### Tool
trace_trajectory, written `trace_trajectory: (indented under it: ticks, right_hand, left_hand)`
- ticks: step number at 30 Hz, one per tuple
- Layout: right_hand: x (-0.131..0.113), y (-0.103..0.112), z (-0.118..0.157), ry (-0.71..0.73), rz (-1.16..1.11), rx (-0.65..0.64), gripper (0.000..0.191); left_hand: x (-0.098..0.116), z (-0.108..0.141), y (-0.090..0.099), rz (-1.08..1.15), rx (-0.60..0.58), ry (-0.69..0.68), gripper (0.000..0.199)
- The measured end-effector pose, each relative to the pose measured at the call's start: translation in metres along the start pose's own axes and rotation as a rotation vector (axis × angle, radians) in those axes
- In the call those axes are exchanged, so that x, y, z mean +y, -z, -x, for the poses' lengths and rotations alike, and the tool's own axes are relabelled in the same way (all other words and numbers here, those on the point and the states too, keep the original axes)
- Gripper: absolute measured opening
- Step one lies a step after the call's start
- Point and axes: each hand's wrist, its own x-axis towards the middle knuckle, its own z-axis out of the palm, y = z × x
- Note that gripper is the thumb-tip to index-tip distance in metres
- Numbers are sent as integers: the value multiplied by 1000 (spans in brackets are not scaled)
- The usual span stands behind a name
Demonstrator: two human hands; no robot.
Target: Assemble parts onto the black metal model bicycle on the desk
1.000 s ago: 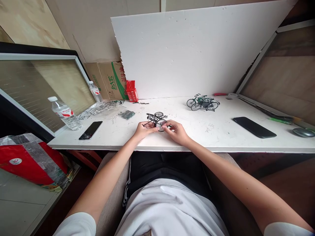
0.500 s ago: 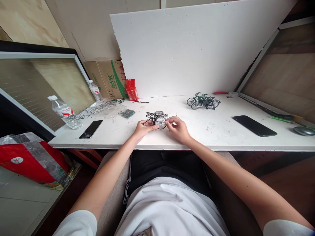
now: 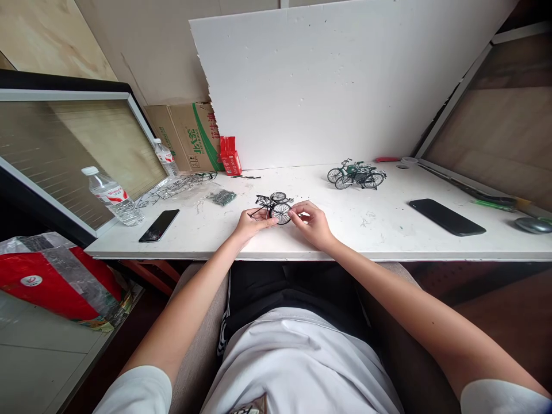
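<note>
Near the front edge of the white table, a small black model bicycle is held up between my hands. My left hand is closed round its frame, the thumb lying by the lower rim of the spoked wheel. On the other side, my right hand has its thumb and fingertips pinched together at that wheel's right edge. Whether a small part sits in that pinch is too small to make out. A second wheel of the model shows farther back. Green and black model bicycles stand toward the back of the table.
On the left are a phone, water bottles, loose thin black parts and a small bag of green pieces. A red box stands by a carton. Rightward lie a black phone-like slab and a mouse.
The view has shifted very slightly. Both hands keep their hold at the model bicycle, with hardly any visible movement.
</note>
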Motion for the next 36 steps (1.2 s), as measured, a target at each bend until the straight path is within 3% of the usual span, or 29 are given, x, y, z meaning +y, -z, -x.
trace_trajectory:
  ticks: [15,21,30,36]
  right_hand:
    - [-2,1,1,88,72,-5,25]
    - [-8,2,2,151,146,94,19]
    - [-14,-2,7,364,204,-106,8]
    - [-13,-2,6,329,219,-150,12]
  left_hand:
    - [-5,-2,0,3,8,-8,48]
    - [-10,-4,0,47,48,-2,50]
    - [-8,-4,1,3,21,-20,47]
    - [-12,-5,3,13,-7,-23,45]
